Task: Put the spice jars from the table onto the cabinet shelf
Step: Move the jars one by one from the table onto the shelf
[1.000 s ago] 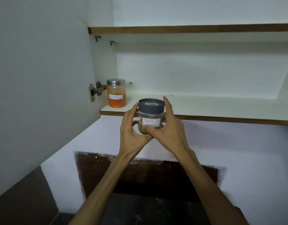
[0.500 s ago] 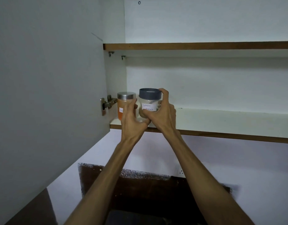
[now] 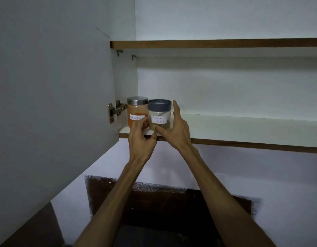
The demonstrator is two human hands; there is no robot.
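Observation:
The garam masala jar [image 3: 159, 114], clear with a grey lid and a white label, stands on the lower cabinet shelf [image 3: 225, 131] near its left end. It stands right beside the orange red chilli jar [image 3: 137, 111] with a metal lid. My right hand [image 3: 173, 129] is spread at the jar's right side, thumb at its front base, index finger pointing up just clear of the lid. My left hand [image 3: 141, 138] is loosely curled at the shelf's front edge, fingertips in front of the red chilli jar's label, thumb below the shelf edge.
The open cabinet door [image 3: 52, 104] hangs on the left, its hinge [image 3: 115, 109] beside the jars. An upper shelf [image 3: 216, 44] runs above. To the right of the jars the lower shelf is bare. Below are a white wall and a dark patch [image 3: 163, 202].
Both hands carried the garam masala jar up from below the shelf edge and onto the shelf beside the red chilli jar. The fingers have since loosened from it.

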